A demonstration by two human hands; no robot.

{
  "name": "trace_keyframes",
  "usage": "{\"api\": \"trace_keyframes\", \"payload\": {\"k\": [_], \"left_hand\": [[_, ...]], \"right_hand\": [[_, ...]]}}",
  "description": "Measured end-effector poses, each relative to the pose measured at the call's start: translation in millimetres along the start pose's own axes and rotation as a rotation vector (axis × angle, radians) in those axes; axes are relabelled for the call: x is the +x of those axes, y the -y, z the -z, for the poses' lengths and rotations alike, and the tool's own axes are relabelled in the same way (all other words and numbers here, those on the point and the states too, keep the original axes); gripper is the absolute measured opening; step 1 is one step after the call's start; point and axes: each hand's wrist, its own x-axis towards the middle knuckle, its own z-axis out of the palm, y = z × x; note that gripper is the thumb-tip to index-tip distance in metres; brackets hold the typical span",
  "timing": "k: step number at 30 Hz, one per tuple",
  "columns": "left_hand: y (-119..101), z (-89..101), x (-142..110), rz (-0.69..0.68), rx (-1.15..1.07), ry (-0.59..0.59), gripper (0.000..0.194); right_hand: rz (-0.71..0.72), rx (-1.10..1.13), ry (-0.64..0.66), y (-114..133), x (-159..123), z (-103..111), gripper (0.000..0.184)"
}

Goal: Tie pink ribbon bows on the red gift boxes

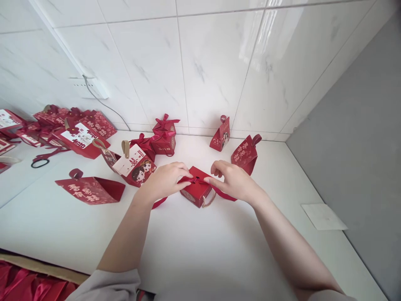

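A small red gift box [200, 193] with a twisted rope handle [209, 200] sits on the white tabletop in front of me. Across its top runs a dark red ribbon [226, 195], crossed at the middle near a small cut-out. From the left, my left hand [171, 177] pinches one side of the ribbon close to the box top. My right hand [230, 179] grips the other side between thumb and fingers, and a ribbon tail hangs below it. Another tail shows under my left wrist.
Several red gift boxes stand around, including a tent-shaped one [94, 190] at left, one printed with cartoon figures [140, 169], and bow-tied ones [164, 142] by the tiled wall. Black-handled scissors [40, 163] lie far left. A box of red ribbons [34, 280] is at lower left.
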Motion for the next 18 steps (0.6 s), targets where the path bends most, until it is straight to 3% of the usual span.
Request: {"api": "trace_keyframes", "payload": {"k": [8,10,14,18], "left_hand": [[7,-11.1,7,-0.034,0.07,0.036,0.027],[6,-9.9,6,-0.033,0.058,0.056,0.025],[0,-10.8,3,0.003,0.06,0.052,0.02],[-4,-15.8,4,0.028,0.134,-0.002,0.028]], "right_hand": [[0.155,-0.384,0.045,6,6,-28,0.008],[0.162,-0.442,0.038,5,8,-32,0.011],[0.165,-0.454,0.032,4,9,-34,0.019],[0.121,-0.312,0.027,6,7,-29,0.018]]}}
